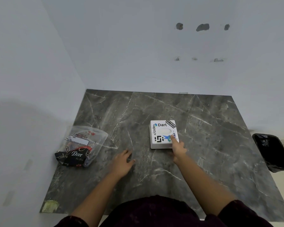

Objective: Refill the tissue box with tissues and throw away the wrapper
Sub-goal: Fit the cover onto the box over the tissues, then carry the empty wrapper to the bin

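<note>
Under the right hand (pixel 177 149) grip: tissue box (pixel 162 134) near corner.

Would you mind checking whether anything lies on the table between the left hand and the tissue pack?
Nothing visible does. The left hand rests flat on the table, with only bare marble between it and the tissue pack to its left. The tissue box sits off to the right, under the right hand.
</note>
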